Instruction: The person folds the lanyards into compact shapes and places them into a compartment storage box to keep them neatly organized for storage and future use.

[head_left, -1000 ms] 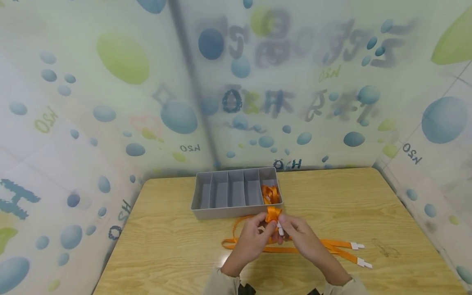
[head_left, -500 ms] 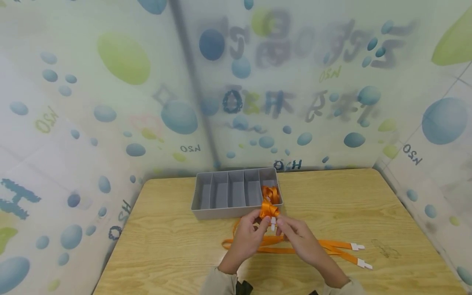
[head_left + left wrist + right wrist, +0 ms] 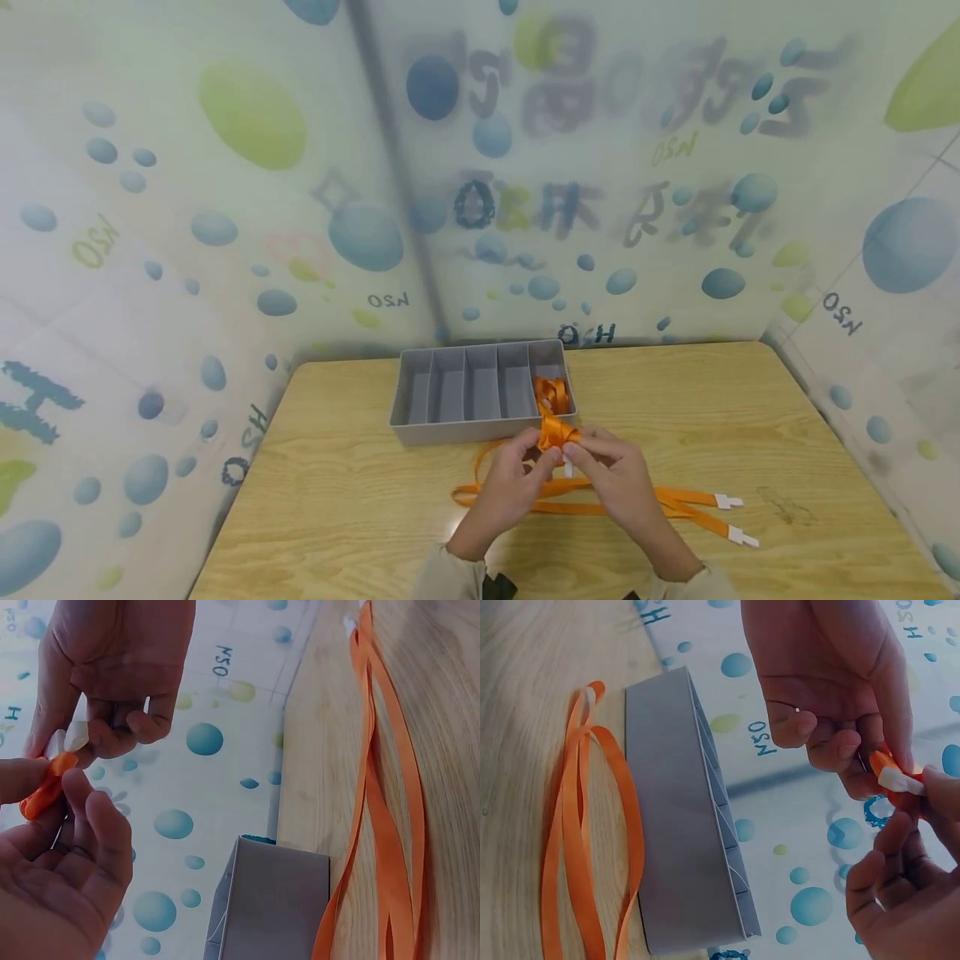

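In the head view, a rolled-up orange lanyard [image 3: 557, 432] is held up in front of the grey divided box. My left hand [image 3: 512, 479] grips its left side between thumb and fingers. My right hand [image 3: 617, 479] pinches the other side, with the lanyard's white clip [image 3: 568, 469] hanging below the roll. The right wrist view shows the clip [image 3: 900, 781] close to both sets of fingertips. Several flat orange lanyards [image 3: 555, 507] lie on the table beneath the hands, partly hidden by them.
The grey box [image 3: 457, 433] stands at the back of the wooden table [image 3: 337, 500]. Its rightmost compartment contains orange lanyard coils [image 3: 552, 392]. White clips [image 3: 741, 537] of the loose lanyards lie to the right. A patterned wall covering [image 3: 525, 292] rises behind the table.
The roll tipped left and then shifted slightly back right between the hands. Its white clip was more exposed earlier; now my right fingers lie higher against the roll. The flat lanyards stay put.
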A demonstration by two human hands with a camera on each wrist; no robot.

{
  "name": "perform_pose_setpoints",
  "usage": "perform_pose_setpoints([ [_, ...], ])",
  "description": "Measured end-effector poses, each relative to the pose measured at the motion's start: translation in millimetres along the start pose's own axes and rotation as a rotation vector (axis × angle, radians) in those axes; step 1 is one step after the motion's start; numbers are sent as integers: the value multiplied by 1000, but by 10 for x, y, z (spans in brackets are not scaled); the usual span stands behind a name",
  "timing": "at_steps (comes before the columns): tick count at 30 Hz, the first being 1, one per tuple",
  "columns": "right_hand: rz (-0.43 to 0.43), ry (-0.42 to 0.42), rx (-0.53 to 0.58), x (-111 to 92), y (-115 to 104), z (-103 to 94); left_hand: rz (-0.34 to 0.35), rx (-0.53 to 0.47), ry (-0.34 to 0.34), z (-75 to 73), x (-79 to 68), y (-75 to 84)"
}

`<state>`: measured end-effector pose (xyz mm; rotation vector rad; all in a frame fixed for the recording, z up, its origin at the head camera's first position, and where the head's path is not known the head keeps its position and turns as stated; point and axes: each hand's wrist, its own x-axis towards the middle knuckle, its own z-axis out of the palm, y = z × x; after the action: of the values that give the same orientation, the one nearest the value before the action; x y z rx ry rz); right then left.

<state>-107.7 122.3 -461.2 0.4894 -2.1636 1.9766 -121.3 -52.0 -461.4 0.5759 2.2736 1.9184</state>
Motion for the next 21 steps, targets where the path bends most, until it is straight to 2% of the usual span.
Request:
perform_pose_setpoints([
  [8,-25,-96,9,-6,20,-87,-64,-57,-40,-17,0,36],
  [16,-59,9,5,-1,1,-57,-50,-38,-37,-58,-5,127],
  [21,-55,34,-23,-14,-19,-35,-28,-16,-19,-73,-2,99],
])
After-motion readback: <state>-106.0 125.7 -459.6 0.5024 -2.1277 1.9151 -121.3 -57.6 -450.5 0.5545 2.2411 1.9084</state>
